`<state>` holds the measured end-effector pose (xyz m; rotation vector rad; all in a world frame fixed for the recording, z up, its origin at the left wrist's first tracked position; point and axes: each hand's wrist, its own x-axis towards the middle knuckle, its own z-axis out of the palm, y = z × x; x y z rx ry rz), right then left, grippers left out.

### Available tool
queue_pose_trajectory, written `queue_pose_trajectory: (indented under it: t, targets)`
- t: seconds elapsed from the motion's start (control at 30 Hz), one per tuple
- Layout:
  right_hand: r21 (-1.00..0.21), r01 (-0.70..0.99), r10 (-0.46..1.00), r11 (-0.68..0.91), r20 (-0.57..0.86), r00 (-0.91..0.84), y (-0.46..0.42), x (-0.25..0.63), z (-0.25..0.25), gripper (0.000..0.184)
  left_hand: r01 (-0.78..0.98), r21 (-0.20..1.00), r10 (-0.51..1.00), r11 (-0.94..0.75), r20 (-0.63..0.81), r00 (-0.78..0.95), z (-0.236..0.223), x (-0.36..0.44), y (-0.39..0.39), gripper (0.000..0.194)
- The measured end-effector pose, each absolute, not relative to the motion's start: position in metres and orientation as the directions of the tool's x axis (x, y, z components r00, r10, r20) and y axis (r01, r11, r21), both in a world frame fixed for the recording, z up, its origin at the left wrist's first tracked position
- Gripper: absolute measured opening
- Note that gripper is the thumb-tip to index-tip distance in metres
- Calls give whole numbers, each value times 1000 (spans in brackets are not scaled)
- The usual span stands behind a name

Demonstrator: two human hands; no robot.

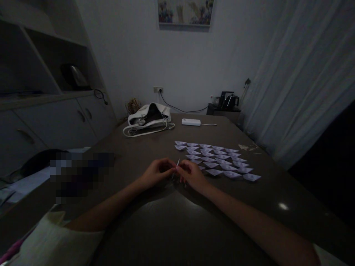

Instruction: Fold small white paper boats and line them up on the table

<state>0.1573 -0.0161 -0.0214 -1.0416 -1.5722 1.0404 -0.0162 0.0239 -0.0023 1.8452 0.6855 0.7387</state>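
Note:
A small folded piece of white paper (178, 162) is pinched between the fingertips of both hands, seen nearly edge-on, so its shape is mostly hidden. My left hand (156, 172) grips it from the left, thumb and forefinger together. From the right, my right hand (193, 175) closes on it, fingers curled beneath. Just beyond and to the right of my right hand, several white folded paper boats (222, 162) stand in rows on the dark table (155, 225).
A white handbag (148, 117) lies toward the back, with a white power strip or similar box (191, 122) right of it. Paper scraps (247, 147) sit near the right edge. At left are papers (33, 184) and a dark object. A kettle (231, 101) stands behind.

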Motion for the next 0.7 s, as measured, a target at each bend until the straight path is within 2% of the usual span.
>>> queue_pose_trajectory:
  t: [0.53,0.7]
  targets:
    - [-950,147,950,276,246,-195,-18,156,-22,18,109,937,750,-333,193,633,4,-15,21,25]
    - [-950,130,945,285,257,-201,-19,157,-21,23,104,938,751,-330,195,630,5,-16,20,24]
